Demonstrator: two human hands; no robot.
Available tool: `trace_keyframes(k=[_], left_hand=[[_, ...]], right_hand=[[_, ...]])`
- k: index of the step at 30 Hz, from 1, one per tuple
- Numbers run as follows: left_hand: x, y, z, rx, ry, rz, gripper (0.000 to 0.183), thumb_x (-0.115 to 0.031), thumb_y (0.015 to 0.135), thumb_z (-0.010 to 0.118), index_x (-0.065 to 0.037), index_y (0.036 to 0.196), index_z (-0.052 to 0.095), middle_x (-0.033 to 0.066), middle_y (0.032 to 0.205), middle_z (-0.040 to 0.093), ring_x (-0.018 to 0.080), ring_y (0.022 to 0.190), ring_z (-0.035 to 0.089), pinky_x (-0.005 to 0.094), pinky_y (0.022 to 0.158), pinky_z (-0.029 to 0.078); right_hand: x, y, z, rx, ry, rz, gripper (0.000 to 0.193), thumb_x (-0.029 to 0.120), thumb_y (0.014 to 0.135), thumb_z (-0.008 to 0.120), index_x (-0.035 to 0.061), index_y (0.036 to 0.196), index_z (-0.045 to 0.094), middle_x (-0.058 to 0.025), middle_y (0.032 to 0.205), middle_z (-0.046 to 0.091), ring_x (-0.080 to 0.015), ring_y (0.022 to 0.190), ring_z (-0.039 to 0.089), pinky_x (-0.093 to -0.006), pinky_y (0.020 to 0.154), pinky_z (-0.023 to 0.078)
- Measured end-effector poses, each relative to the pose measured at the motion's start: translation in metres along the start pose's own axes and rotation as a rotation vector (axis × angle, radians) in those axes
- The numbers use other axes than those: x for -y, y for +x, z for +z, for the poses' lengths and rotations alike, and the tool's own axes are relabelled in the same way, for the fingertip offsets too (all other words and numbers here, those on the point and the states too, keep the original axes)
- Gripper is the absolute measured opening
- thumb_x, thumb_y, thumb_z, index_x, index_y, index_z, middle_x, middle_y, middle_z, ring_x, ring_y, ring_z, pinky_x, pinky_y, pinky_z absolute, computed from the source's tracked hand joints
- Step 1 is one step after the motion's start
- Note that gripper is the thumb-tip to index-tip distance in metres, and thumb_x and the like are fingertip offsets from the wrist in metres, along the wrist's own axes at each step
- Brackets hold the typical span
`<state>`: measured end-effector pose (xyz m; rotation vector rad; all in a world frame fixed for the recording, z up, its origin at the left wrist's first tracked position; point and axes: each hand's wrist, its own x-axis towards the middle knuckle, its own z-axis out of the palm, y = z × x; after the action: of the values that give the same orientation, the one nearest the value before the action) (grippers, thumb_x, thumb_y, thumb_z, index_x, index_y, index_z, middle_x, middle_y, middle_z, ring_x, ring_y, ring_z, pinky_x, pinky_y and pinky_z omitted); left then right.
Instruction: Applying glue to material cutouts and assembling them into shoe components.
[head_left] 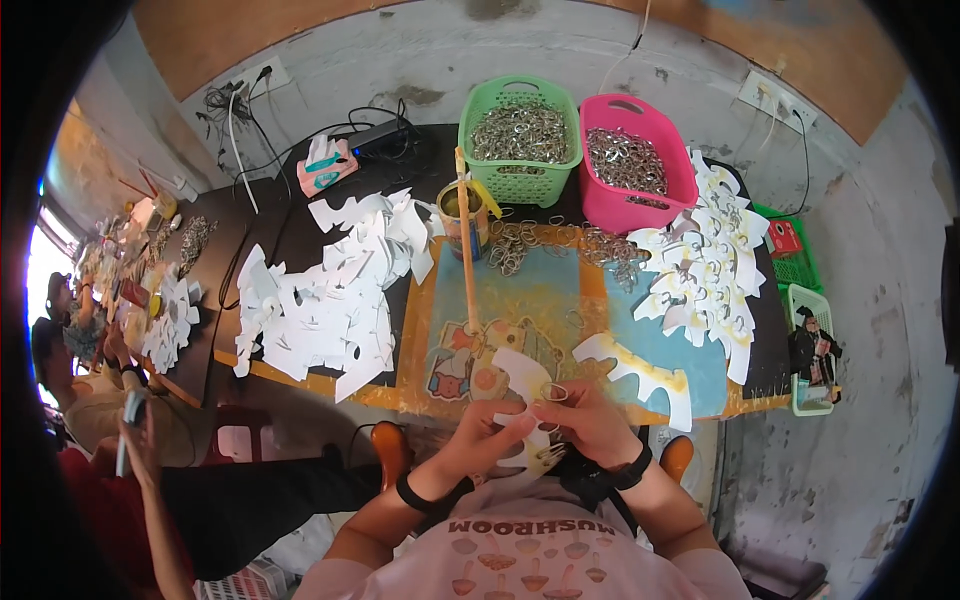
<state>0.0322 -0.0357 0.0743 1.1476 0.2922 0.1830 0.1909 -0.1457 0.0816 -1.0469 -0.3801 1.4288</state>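
Close to my body, a white cut-out piece (pixel 519 372) with a curved, notched outline is held between both hands. My left hand (pixel 488 432) is closed on its left edge, the thumb pressed over it. My right hand (pixel 585 425) pinches a small metal ring (pixel 553 392) against the piece's right side. The lower part of the piece is partly covered by my fingers. Just right of my hands, another white piece with yellowish glue stains (pixel 640 372) lies on the blue-and-yellow work mat (pixel 545 285). A wooden stick (pixel 466 240) leans across a glue can (pixel 458 205).
Green (pixel 520 183) and pink (pixel 625 210) baskets of metal rings stand at the back; loose rings (pixel 512 247) lie before them. Plain white pieces (pixel 330 300) pile left, glue-stained ones (pixel 705 265) right. A tissue pack (pixel 326 168) sits behind. A person holding a phone (pixel 130 410) is at left.
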Motion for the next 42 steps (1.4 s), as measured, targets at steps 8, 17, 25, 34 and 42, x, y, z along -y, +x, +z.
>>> trace_keyframes(k=[8,17,25,34,42], left_hand=[[0.021,0.007,0.005,-0.316,-0.063,0.100,0.018,-0.017,0.097,0.054,-0.001,0.091,0.061,-0.0088,0.065,0.045,-0.0013,0.052,0.033,0.0196,0.045,0.022],[0.030,0.000,0.001,-0.187,-0.245,-0.032,0.026,-0.022,0.100,0.050,-0.007,0.079,0.054,-0.0077,0.058,0.040,-0.0001,0.045,0.032,0.0206,0.041,0.021],[0.026,0.001,0.012,-0.205,-0.331,-0.105,0.024,-0.023,0.097,0.054,-0.007,0.080,0.056,-0.0074,0.057,0.041,0.0019,0.045,0.036,0.0214,0.041,0.023],[0.061,-0.007,-0.027,-0.127,-0.107,-0.020,0.019,-0.011,0.088,0.066,-0.001,0.101,0.057,-0.0011,0.088,0.059,0.0047,0.075,0.053,0.0233,0.059,0.045],[0.027,0.002,-0.005,-0.166,0.016,-0.015,0.012,-0.011,0.092,0.062,0.001,0.093,0.059,-0.0024,0.081,0.054,0.0016,0.070,0.047,0.0178,0.056,0.038]], right_hand=[[-0.002,-0.001,-0.003,0.038,-0.541,-0.080,0.018,0.015,0.085,0.071,0.0005,0.078,0.063,0.0033,0.072,0.061,-0.0013,0.069,0.052,-0.0189,0.060,0.040],[-0.009,-0.007,-0.007,0.092,-0.253,-0.085,0.009,0.009,0.086,0.069,-0.0001,0.085,0.066,0.0050,0.075,0.060,-0.0005,0.071,0.051,-0.0177,0.062,0.041],[-0.023,-0.007,-0.025,0.128,-0.185,-0.034,0.008,0.006,0.086,0.069,-0.0002,0.089,0.066,0.0053,0.080,0.060,-0.0001,0.073,0.052,-0.0175,0.064,0.042],[-0.016,-0.008,-0.019,0.148,-0.235,-0.068,0.008,0.006,0.087,0.067,-0.0002,0.091,0.066,0.0029,0.081,0.061,-0.0018,0.076,0.052,-0.0188,0.067,0.043],[-0.013,0.001,0.000,-0.146,-0.345,-0.289,0.015,0.011,0.088,0.063,-0.0028,0.093,0.066,-0.0005,0.082,0.065,-0.0055,0.074,0.053,-0.0230,0.067,0.043]])
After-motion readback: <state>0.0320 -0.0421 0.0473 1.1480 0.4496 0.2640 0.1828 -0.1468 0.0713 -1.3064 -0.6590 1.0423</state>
